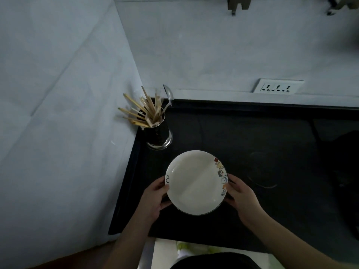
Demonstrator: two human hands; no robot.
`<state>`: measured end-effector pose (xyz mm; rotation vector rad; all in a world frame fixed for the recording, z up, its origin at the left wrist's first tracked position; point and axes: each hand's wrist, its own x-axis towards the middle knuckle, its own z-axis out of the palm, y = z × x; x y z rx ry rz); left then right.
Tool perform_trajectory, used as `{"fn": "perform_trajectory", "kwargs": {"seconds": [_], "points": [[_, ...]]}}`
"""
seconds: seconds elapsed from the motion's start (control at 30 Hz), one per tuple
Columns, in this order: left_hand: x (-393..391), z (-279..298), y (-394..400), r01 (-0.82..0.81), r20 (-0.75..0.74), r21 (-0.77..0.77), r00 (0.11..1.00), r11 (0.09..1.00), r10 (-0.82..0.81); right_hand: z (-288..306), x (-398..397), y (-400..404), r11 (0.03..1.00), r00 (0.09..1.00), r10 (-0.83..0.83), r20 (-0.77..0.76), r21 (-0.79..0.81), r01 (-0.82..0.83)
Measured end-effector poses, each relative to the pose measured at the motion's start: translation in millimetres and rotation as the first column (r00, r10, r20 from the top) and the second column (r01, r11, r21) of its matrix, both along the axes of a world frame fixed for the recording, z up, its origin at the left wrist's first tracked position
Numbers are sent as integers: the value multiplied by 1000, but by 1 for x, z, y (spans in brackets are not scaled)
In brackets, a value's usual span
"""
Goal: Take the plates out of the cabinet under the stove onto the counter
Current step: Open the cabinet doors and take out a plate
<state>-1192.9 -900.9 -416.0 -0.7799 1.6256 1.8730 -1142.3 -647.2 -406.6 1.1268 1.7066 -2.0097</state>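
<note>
My left hand [153,199] and right hand [240,195] grip 1 white plate [196,182] by opposite rims, fingers curled around it, near the dark counter's [252,133] left edge; a chopstick holder [158,133] stands at its back-left corner.

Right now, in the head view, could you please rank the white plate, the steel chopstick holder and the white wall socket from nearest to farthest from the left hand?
1. White plate, held at its left rim by the left hand.
2. Steel chopstick holder, back-left corner.
3. White wall socket, far right on the wall.
</note>
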Motion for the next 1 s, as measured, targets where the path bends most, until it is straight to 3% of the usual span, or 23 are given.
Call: {"fn": "perform_trajectory", "kwargs": {"seconds": [0.33,1.0], "points": [[-29,-4,7,59,15,12,998,998,-59,-13,-11,-4,994,994,-102,45,-41,104],[-29,-25,11,102,-8,-89,995,991,-103,-42,-12,8,985,987,-131,90,-104,140]]}}
